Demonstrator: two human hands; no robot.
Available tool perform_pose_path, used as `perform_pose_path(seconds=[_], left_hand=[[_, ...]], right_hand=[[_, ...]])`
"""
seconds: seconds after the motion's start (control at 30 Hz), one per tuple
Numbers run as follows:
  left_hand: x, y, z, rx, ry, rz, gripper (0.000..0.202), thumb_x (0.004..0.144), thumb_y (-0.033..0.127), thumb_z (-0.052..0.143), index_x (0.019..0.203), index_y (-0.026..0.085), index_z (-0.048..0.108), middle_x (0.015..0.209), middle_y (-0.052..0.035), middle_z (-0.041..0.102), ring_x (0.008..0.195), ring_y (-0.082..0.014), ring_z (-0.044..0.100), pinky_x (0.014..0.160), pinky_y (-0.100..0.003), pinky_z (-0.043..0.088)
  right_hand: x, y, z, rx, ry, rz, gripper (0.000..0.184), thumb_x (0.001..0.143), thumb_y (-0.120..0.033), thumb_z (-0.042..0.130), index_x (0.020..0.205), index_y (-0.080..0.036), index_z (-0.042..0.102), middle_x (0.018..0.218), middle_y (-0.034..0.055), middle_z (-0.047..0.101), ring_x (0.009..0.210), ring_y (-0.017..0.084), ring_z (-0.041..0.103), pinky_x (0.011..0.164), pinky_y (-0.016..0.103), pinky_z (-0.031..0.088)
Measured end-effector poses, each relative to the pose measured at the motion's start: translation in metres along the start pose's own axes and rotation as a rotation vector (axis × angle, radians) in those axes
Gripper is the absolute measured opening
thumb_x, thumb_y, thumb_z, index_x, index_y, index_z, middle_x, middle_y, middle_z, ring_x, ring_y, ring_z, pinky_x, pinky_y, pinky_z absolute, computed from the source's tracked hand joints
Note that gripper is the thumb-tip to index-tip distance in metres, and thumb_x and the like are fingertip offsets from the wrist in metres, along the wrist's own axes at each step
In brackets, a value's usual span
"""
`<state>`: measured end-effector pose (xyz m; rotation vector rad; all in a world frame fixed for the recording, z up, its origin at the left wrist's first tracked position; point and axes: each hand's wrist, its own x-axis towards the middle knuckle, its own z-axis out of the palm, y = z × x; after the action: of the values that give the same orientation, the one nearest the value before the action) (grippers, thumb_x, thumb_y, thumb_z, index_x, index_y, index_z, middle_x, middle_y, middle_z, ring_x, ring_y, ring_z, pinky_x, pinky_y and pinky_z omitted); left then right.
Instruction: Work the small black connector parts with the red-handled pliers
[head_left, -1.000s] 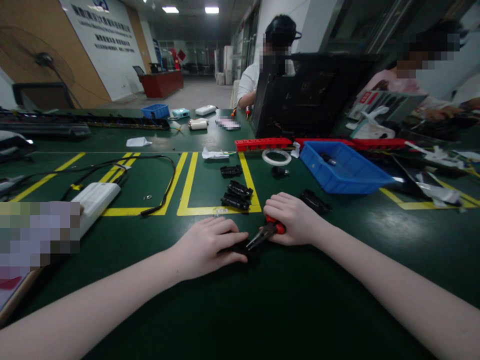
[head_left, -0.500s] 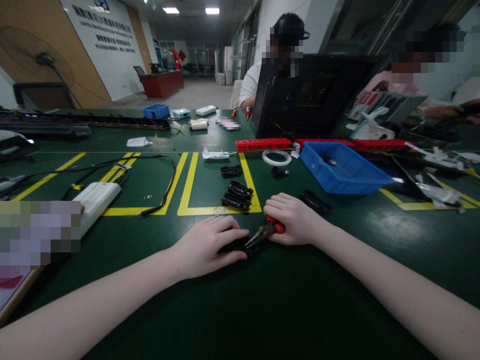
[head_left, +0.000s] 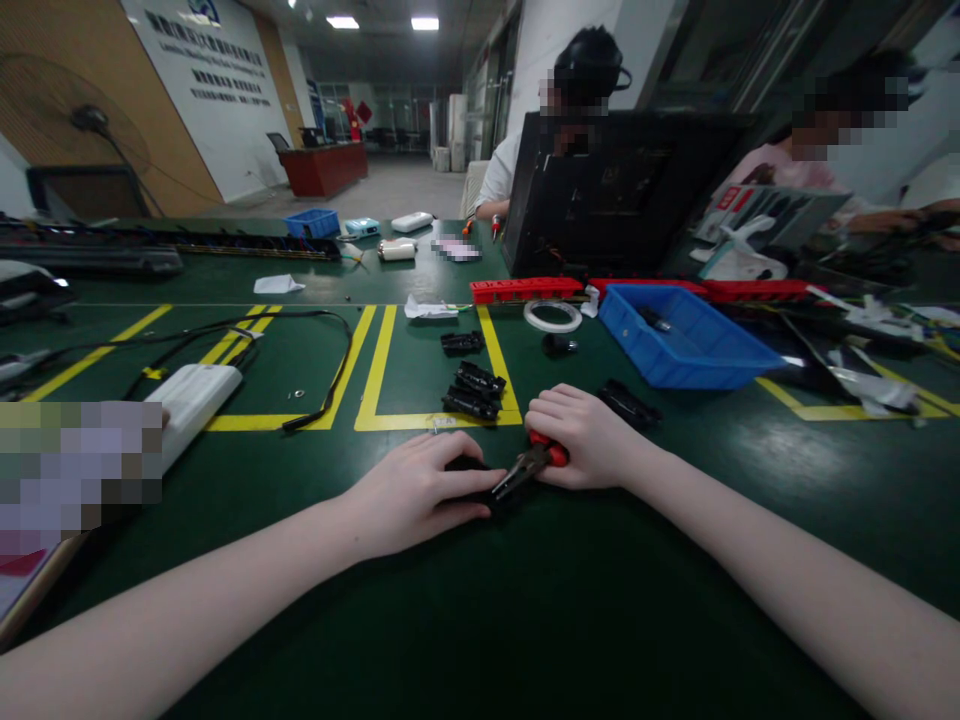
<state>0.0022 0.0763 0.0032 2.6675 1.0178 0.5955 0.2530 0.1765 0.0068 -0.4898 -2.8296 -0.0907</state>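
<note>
Green surface (head_left: pixel 645 610) fills most of the view, yellow tape lines on it. Black case (head_left: pixel 600 205) stands at the back, right of centre. Blue bin (head_left: pixel 697 365) sits in front of it, a few dark bits inside. Red strip (head_left: pixel 525 291) lies left of the bin, along the foot of the case. Left hand (head_left: pixel 416 490) rests low over the surface, near centre; thumb and forefinger pinch the black part (head_left: pixel 466 463), which is mostly hidden under the hand. Right hand (head_left: pixel 577 435) is just right of it, fingers wrapped round the pliers (head_left: pixel 534 457) by the red handles. Plier jaws point left and down, tips right at the part by the left fingertips; can't tell if they bite on it. White block (head_left: pixel 196 398) off to the left, black cable (head_left: pixel 349 355) looping behind it. Three black pieces (head_left: pixel 480 379) beyond the left hand, at the taped box; another (head_left: pixel 628 404) just past the right wrist. White ring (head_left: pixel 553 328) lies flat near the bin, dark cap (head_left: pixel 556 345) just below it.
</note>
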Motion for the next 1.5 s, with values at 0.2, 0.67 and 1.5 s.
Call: perform_pose_path(seconds=[0.2,0.67,1.5], left_hand=[[0.0005,0.0003,-0.0009,0.004,-0.007,0.002,0.035,0.094,0.023,0.06,0.13,0.024,0.06,0.119,-0.0097,0.057,0.104,-0.0236,0.059,0.086,-0.04,0.053],[-0.0003,-0.0003,-0.0021,0.03,-0.001,0.021,0.033,0.097,0.024,0.057,0.13,0.025,0.059,0.121,-0.0098,0.056,0.105,-0.0228,0.058,0.086,-0.038,0.052],[0.0,0.0022,-0.0049,0.027,-0.073,-0.011,0.03,0.1,0.03,0.051,0.129,0.027,0.06,0.114,-0.0081,0.056,0.094,-0.0209,0.056,0.082,-0.037,0.05]], right_hand=[[0.0001,0.0,-0.0004,0.032,-0.012,0.005,0.02,0.079,-0.036,0.061,0.074,-0.021,0.05,0.073,0.0033,0.054,0.069,0.019,0.046,0.068,0.033,0.034],[0.0014,0.0008,-0.0022,0.054,-0.044,0.021,0.02,0.079,-0.037,0.061,0.075,-0.02,0.05,0.075,0.0033,0.054,0.07,0.019,0.047,0.069,0.034,0.035],[0.0002,-0.0005,-0.0019,0.021,-0.019,0.008,0.02,0.079,-0.037,0.061,0.074,-0.021,0.051,0.073,0.0036,0.054,0.069,0.019,0.046,0.067,0.033,0.034]])
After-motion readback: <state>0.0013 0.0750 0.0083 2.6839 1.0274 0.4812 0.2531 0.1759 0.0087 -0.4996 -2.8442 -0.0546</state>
